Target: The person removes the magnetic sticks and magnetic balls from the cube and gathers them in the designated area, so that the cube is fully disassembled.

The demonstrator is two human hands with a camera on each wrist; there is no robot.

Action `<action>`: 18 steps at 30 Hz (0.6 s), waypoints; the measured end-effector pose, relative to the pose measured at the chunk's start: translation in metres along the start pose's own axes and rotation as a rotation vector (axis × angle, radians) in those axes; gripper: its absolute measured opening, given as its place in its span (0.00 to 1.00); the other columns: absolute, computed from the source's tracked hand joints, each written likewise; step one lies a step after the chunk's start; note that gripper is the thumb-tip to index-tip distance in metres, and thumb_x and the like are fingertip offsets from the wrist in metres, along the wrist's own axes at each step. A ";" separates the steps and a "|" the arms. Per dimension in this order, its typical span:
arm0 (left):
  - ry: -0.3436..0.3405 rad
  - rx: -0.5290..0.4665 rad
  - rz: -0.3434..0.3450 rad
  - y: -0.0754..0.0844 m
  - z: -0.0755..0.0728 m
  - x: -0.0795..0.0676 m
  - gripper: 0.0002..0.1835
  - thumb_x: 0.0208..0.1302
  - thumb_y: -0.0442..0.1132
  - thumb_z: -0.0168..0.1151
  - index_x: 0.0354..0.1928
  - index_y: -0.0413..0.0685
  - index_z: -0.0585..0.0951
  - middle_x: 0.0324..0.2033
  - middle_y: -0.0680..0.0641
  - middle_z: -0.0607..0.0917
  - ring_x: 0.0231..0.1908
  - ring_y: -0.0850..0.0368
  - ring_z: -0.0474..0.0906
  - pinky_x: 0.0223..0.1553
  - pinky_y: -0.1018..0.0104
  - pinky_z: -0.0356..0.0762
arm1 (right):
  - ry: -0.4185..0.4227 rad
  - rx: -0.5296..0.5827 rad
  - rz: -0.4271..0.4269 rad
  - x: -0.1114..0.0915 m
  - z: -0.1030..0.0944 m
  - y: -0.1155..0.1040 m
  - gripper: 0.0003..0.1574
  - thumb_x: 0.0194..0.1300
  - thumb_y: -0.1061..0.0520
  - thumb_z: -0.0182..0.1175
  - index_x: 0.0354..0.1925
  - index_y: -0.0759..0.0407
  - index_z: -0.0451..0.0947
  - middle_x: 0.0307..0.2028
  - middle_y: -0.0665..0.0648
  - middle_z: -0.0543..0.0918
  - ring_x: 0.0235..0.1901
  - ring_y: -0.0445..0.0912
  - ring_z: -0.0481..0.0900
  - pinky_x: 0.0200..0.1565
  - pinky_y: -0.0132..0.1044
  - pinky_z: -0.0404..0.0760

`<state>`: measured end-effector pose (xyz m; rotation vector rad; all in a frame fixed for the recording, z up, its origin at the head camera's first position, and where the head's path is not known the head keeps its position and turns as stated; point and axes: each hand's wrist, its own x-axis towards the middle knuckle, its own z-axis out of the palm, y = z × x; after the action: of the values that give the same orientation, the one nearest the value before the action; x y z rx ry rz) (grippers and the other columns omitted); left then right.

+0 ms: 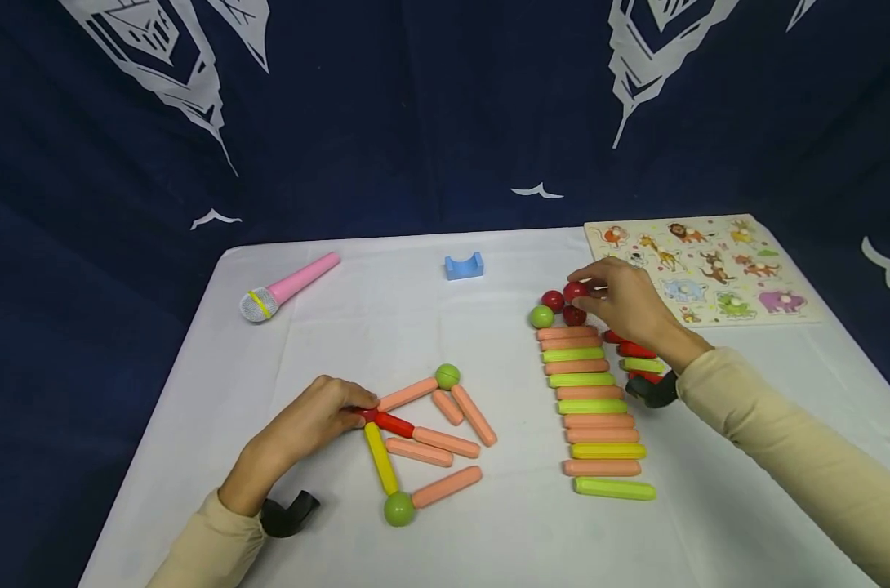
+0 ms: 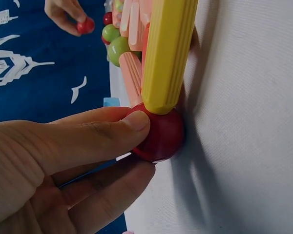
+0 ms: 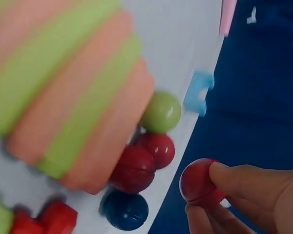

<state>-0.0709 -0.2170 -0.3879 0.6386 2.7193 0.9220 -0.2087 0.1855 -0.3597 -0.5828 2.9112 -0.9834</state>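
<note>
Toward left edge and far right corner of the tabletop point(image 1: 386, 327), pinching red balls point(image 2: 163, 136) with left hand point(image 1: 320, 412) and right hand point(image 1: 629, 302).

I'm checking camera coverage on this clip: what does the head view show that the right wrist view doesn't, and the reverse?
Only the head view: the left hand, the yellow stick beside it, and the animal puzzle board.

Only the right wrist view: a dark blue ball on the table, next to the red ones.

Both: the right hand with a red ball in its fingers, the row of sticks, a green ball near its end, and the light blue block.
</note>
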 end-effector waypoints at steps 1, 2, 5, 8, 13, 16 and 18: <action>0.001 0.002 0.003 0.000 0.000 0.000 0.14 0.53 0.21 0.69 0.43 0.31 0.86 0.40 0.40 0.88 0.41 0.50 0.85 0.42 0.62 0.84 | 0.009 -0.007 0.006 0.008 0.000 0.002 0.20 0.63 0.67 0.64 0.54 0.70 0.79 0.51 0.70 0.79 0.48 0.63 0.81 0.47 0.55 0.81; 0.002 0.007 0.009 -0.001 0.000 0.000 0.14 0.53 0.21 0.69 0.43 0.31 0.86 0.41 0.40 0.88 0.41 0.50 0.85 0.42 0.62 0.84 | 0.009 -0.019 0.011 0.015 0.000 0.005 0.20 0.63 0.68 0.64 0.54 0.71 0.78 0.51 0.71 0.79 0.48 0.63 0.81 0.50 0.56 0.80; 0.003 0.016 0.024 -0.002 0.000 0.001 0.14 0.52 0.21 0.70 0.43 0.31 0.86 0.41 0.40 0.88 0.41 0.49 0.85 0.42 0.62 0.84 | -0.013 -0.068 0.046 0.034 0.002 0.011 0.20 0.64 0.68 0.62 0.54 0.72 0.78 0.50 0.72 0.80 0.49 0.63 0.79 0.51 0.56 0.78; 0.008 0.019 0.030 -0.002 0.000 0.001 0.14 0.52 0.22 0.71 0.43 0.32 0.86 0.40 0.40 0.88 0.42 0.49 0.85 0.42 0.62 0.84 | -0.052 -0.126 0.073 0.048 0.004 0.017 0.19 0.65 0.67 0.61 0.54 0.72 0.77 0.49 0.73 0.80 0.48 0.62 0.78 0.51 0.56 0.77; 0.011 0.014 0.040 -0.004 -0.001 0.003 0.15 0.52 0.22 0.71 0.44 0.32 0.86 0.40 0.40 0.88 0.42 0.49 0.85 0.42 0.63 0.84 | -0.101 -0.135 0.107 0.057 0.011 0.030 0.19 0.65 0.66 0.60 0.54 0.73 0.78 0.47 0.72 0.82 0.45 0.60 0.79 0.48 0.54 0.78; 0.012 0.020 0.033 -0.004 -0.001 0.004 0.15 0.51 0.22 0.71 0.43 0.32 0.86 0.40 0.40 0.88 0.41 0.49 0.85 0.41 0.64 0.84 | -0.113 -0.124 0.128 0.059 0.013 0.033 0.21 0.65 0.64 0.61 0.56 0.72 0.77 0.48 0.73 0.81 0.46 0.61 0.79 0.50 0.55 0.78; 0.012 0.027 0.020 -0.004 -0.002 0.004 0.15 0.51 0.22 0.71 0.43 0.32 0.86 0.39 0.41 0.88 0.41 0.50 0.85 0.41 0.65 0.84 | -0.081 -0.128 0.110 0.058 0.014 0.030 0.22 0.66 0.63 0.60 0.57 0.72 0.76 0.49 0.74 0.80 0.47 0.62 0.79 0.50 0.56 0.78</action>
<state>-0.0761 -0.2190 -0.3894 0.6687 2.7458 0.8975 -0.2711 0.1791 -0.3823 -0.4492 2.9138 -0.7475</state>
